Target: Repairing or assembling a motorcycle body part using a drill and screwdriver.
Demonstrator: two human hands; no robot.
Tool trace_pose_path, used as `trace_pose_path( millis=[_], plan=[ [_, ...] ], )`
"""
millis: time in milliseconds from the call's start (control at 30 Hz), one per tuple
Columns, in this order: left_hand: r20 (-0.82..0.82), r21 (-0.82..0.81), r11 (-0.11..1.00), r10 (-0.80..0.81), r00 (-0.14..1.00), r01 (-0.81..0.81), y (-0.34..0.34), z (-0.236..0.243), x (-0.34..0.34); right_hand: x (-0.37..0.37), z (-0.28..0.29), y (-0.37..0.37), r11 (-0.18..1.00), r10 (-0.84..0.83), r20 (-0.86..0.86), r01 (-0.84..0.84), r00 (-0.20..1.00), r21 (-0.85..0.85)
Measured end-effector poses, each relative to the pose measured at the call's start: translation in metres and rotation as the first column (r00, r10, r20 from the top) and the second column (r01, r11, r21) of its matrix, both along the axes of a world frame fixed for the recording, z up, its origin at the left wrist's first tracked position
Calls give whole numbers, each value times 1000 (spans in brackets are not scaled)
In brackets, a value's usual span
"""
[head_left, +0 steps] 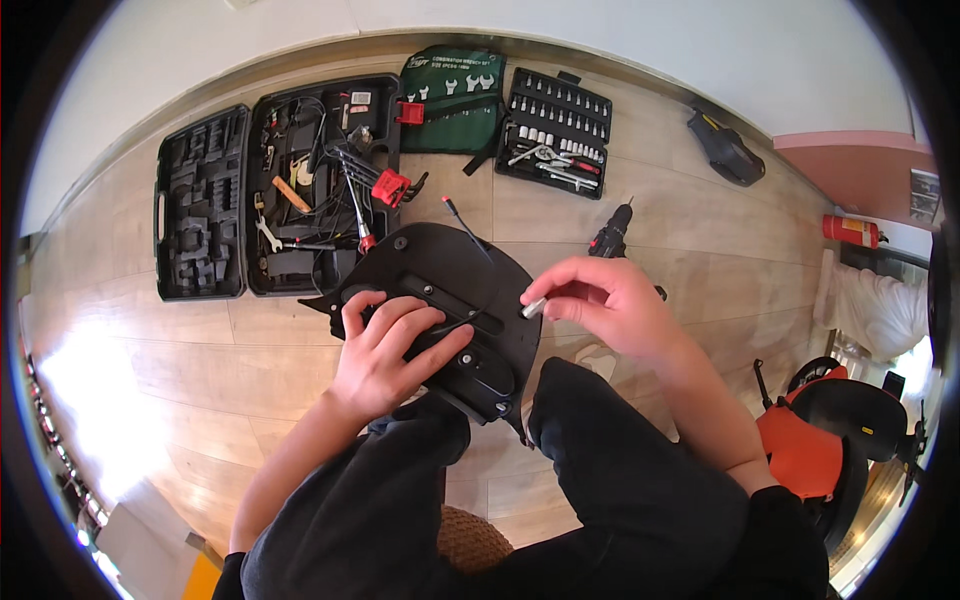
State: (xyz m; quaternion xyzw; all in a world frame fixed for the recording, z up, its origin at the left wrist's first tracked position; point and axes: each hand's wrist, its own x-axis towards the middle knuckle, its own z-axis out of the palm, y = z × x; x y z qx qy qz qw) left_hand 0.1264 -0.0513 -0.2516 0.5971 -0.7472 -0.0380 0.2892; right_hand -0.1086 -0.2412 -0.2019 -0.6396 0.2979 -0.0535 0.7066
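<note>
A black molded plastic part (pixel 420 265) with several bolts lies tilted over my knees. My left hand (pixel 385 355) rests on top of it, fingers spread and slightly bent, near a thin black cable and a bolt. At the part's right edge, my right hand (pixel 605 305) pinches a small silver socket (pixel 534 308) between thumb and fingertips. The socket's lower end is against the black panel, over or beside a bolt spot; which, I cannot tell. A dark rod with a red tip (pixel 466 228) sticks out beyond the part's far edge.
Beyond lie an opened black toolbox (pixel 201 205) with loose tools, a green wrench pouch (pixel 452 100), a socket set case (pixel 553 133) and a cordless drill (pixel 610 235). Rightward are a black-and-yellow case (pixel 725 147), a fire extinguisher (pixel 850 231) and an orange-and-black machine (pixel 803 450).
</note>
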Motion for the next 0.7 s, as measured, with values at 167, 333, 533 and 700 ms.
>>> trace_pose_path(
  millis=[167, 333, 533, 700],
  plan=[
    [5, -3, 999, -32, 999, 32, 2, 1, 5, 20, 9, 6, 966, 190, -117, -207, 975, -154],
    [-28, -2, 998, -69, 997, 69, 4, 2, 6, 16, -9, 11, 998, 36, -18, -36, 999, 45],
    [-25, -7, 999, -49, 998, 49, 5, 0, 5, 20, -3, 11, 995, 83, 12, -82, 996, -50],
    [-35, -11, 999, -48, 998, 48, 4, 1, 5, 23, -3, 14, 855, 222, 104, -142, 970, -499]
  ],
)
